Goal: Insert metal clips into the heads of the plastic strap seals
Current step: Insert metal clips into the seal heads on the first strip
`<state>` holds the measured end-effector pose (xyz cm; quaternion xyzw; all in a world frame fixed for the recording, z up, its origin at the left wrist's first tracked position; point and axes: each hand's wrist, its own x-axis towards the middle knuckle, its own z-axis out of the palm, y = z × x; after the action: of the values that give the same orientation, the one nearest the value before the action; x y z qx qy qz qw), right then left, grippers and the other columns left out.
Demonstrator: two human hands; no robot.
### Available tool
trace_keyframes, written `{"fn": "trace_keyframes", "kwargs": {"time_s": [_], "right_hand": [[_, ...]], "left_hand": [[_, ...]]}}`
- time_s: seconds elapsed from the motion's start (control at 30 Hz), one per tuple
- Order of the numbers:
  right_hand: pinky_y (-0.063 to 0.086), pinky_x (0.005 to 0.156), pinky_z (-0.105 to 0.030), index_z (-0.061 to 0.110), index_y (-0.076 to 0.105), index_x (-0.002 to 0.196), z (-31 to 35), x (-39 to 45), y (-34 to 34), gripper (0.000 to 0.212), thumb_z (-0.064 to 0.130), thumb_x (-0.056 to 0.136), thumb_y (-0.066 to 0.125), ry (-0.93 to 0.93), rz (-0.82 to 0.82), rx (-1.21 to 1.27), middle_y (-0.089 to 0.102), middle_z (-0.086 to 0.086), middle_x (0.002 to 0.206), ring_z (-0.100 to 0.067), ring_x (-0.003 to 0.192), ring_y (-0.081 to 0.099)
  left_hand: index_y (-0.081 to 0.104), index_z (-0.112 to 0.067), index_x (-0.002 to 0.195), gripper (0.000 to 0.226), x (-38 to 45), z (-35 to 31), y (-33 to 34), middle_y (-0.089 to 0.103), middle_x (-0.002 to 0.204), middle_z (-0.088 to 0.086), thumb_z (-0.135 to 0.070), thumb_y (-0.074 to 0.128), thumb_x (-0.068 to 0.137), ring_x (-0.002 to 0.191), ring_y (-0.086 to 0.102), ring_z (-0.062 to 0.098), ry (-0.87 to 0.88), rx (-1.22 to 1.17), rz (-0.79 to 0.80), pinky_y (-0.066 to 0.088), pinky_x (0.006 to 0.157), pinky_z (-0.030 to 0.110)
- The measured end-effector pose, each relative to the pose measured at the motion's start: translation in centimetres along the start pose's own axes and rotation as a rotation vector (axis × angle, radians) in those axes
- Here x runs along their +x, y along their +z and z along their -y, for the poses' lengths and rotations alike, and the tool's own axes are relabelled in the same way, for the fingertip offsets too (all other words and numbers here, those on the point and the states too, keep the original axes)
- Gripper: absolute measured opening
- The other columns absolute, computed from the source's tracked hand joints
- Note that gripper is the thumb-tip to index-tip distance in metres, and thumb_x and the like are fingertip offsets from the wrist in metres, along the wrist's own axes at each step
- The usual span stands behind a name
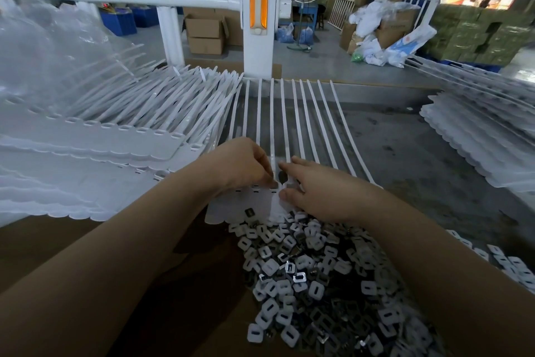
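A joined sheet of white plastic strap seals [246,206] lies in front of me, its thin tails [289,113] fanning away across the grey table. My left hand [246,165] pinches the heads at the sheet's row of slots, fingers closed. My right hand [315,191] rests on the heads just to the right, fingertips pressing at the same spot. Whether a clip sits between the fingers is hidden. A big heap of small square metal clips [312,278] lies near me, below my right wrist.
Stacks of white seal sheets [101,136] pile up at the left, partly under clear plastic. More stacks [477,136] lie at the right. A white post [259,17] with a rail stands behind the table. A brown cardboard surface [58,246] lies at the near left.
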<state>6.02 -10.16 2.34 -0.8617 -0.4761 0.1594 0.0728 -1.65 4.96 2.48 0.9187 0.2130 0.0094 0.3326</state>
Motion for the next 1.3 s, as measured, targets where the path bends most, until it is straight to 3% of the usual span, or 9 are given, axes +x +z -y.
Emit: {"fn": "trace_keyframes", "kwargs": {"time_s": [0.2,0.33,0.5,0.77,1.03,1.17,1.3], "right_hand": [[0.029,0.109,-0.034,0.021,0.021,0.154,-0.1,-0.1,0.0,0.060,0.039,0.101,0.044,-0.010,-0.005,0.007,0.024,-0.003,0.158,-0.023,0.142,0.029],[0.030,0.108,-0.034,0.022,0.020,0.154,-0.3,-0.1,0.0,0.060,0.038,0.102,0.043,-0.015,-0.001,-0.010,0.021,-0.003,0.160,-0.024,0.142,0.030],[0.028,0.111,-0.034,0.023,0.018,0.155,-0.3,0.0,0.1,0.060,0.038,0.102,0.043,-0.015,0.007,-0.019,0.016,-0.002,0.162,-0.024,0.144,0.027],[0.025,0.112,-0.032,0.024,0.016,0.155,-0.4,0.1,0.0,0.062,0.039,0.102,0.043,-0.016,0.017,-0.006,0.011,0.002,0.163,-0.021,0.146,0.022],[0.026,0.112,-0.032,0.024,0.016,0.155,-0.4,0.1,0.0,0.062,0.039,0.102,0.043,-0.021,0.010,-0.002,0.013,0.002,0.163,-0.021,0.146,0.023],[0.025,0.112,-0.032,0.025,0.015,0.155,-0.4,0.1,0.0,0.061,0.038,0.102,0.042,-0.023,0.015,0.001,0.011,0.002,0.163,-0.021,0.146,0.022],[0.031,0.107,-0.032,0.025,0.020,0.154,-0.3,0.0,-0.1,0.058,0.036,0.102,0.044,-0.033,0.014,0.003,0.019,-0.001,0.161,-0.023,0.142,0.030]], "left_hand": [[0.068,-0.035,0.069,0.015,-0.3,0.0,-0.4,0.065,0.067,-0.016,-0.032,0.079,0.078,0.062,0.061,-0.006,0.209,0.192,-0.018,0.041,0.048,0.007],[0.077,-0.032,0.091,0.007,-0.9,-0.6,-0.9,0.069,0.088,-0.015,-0.030,0.073,0.085,0.082,0.064,0.002,0.366,0.418,-0.024,0.055,0.079,0.025],[0.076,-0.034,0.106,0.018,-1.0,-0.4,-1.6,0.071,0.103,-0.016,-0.029,0.065,0.092,0.092,0.062,0.000,0.498,0.598,0.035,0.051,0.089,0.025],[0.079,-0.034,0.094,0.017,-0.5,1.0,-1.9,0.072,0.088,-0.024,-0.021,0.073,0.085,0.080,0.062,-0.013,0.536,0.309,0.036,0.045,0.074,0.005],[0.078,-0.034,0.090,0.013,-0.1,1.6,-1.7,0.070,0.085,-0.025,-0.024,0.075,0.084,0.078,0.063,-0.011,0.520,0.253,0.028,0.050,0.075,0.015],[0.067,-0.042,0.077,0.018,0.0,1.5,-0.8,0.062,0.075,-0.025,-0.028,0.070,0.086,0.075,0.057,-0.015,0.493,0.265,-0.032,0.041,0.062,0.004],[0.058,-0.041,0.080,0.015,0.3,1.3,0.1,0.060,0.073,-0.020,-0.030,0.063,0.089,0.070,0.056,-0.012,0.429,0.274,-0.032,0.036,0.055,0.008]]}}
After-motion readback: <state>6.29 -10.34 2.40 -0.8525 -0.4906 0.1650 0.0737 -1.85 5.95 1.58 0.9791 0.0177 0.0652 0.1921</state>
